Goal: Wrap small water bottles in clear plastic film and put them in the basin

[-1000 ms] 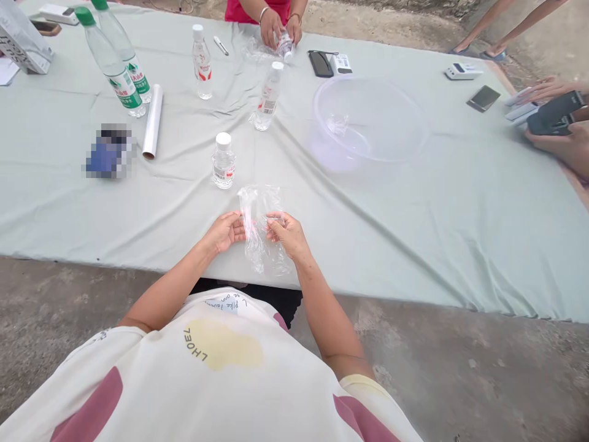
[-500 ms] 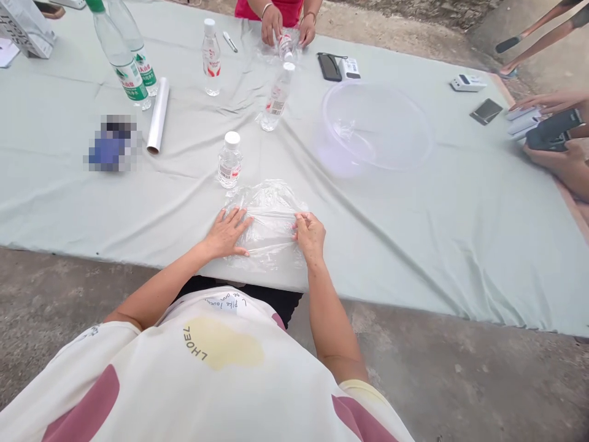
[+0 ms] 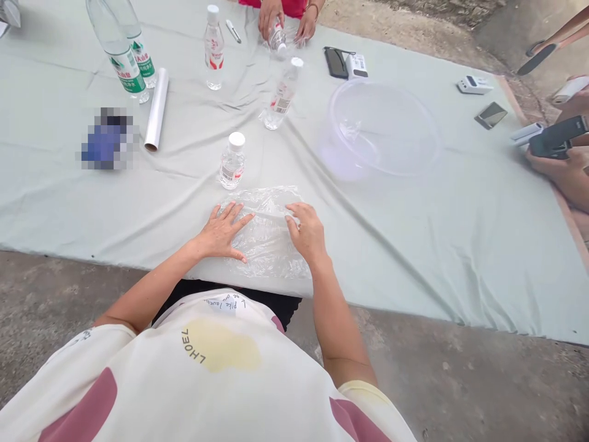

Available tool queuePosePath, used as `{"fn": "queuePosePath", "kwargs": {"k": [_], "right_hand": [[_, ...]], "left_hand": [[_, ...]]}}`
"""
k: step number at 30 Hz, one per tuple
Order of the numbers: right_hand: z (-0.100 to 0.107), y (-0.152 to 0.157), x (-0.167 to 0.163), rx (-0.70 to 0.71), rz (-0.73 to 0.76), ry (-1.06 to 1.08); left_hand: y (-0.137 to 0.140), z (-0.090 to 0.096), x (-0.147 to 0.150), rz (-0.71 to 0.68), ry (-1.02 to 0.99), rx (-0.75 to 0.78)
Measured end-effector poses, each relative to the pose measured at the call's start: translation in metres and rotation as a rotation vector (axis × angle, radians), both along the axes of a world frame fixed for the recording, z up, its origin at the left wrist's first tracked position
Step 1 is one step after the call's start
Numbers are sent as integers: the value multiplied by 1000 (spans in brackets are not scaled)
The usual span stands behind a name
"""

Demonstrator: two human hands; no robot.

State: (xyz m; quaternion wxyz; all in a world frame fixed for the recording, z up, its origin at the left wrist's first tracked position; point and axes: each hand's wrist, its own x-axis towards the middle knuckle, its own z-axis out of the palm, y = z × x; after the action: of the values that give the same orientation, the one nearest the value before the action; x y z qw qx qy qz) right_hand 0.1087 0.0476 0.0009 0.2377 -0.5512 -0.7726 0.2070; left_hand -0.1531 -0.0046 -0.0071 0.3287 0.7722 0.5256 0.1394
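A sheet of clear plastic film, wrinkled, lies on the cloth-covered table in front of me. My left hand rests flat with spread fingers on its left side. Over its right side is my right hand, fingers curved and apart, thumb separate from the index finger; no film shows pinched between them. Just beyond the sheet stands a small water bottle with a white cap, upright and touched by neither hand.
A film roll lies left, beside large bottles. Two more small bottles stand farther back. A clear basin sits right. Across the table, another person's hands hold a bottle; at right, a person's hand holds a dark device.
My right hand has let go of the film's edge and its fingers have opened. The film now lies flatter. The left hand stays pressed on it, nearly unmoved.
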Motion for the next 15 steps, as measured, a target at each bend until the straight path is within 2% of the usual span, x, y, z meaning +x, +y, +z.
{"fn": "queuePosePath", "kwargs": {"k": [2, 3, 4, 7, 8, 9, 10, 12, 13, 15], "right_hand": [[-3, 11, -8, -121, 177, -97], [-3, 20, -6, -177, 165, -146], [-1, 30, -1, -221, 76, -195], [10, 64, 13, -238, -368, -320], [15, 73, 11, -200, -437, -327], [20, 80, 5, -154, -418, -300], [23, 85, -7, -113, -321, -238], [25, 89, -45, -88, -25, -54], [22, 89, -67, -108, 110, 40], [14, 91, -111, -161, 271, 187]], "left_hand": [[2, 2, -1, -28, 183, -7], [3, 2, -2, -49, 271, -16], [4, 2, -2, -71, 342, -25], [4, 2, -3, -119, 434, -40], [4, 1, -3, -124, 437, -43], [4, 1, -3, -126, 437, -47], [4, 0, -3, -126, 433, -48], [4, 0, -2, -127, 427, -47], [4, 0, -1, -127, 427, -48], [4, 0, 0, -128, 434, -55]]}}
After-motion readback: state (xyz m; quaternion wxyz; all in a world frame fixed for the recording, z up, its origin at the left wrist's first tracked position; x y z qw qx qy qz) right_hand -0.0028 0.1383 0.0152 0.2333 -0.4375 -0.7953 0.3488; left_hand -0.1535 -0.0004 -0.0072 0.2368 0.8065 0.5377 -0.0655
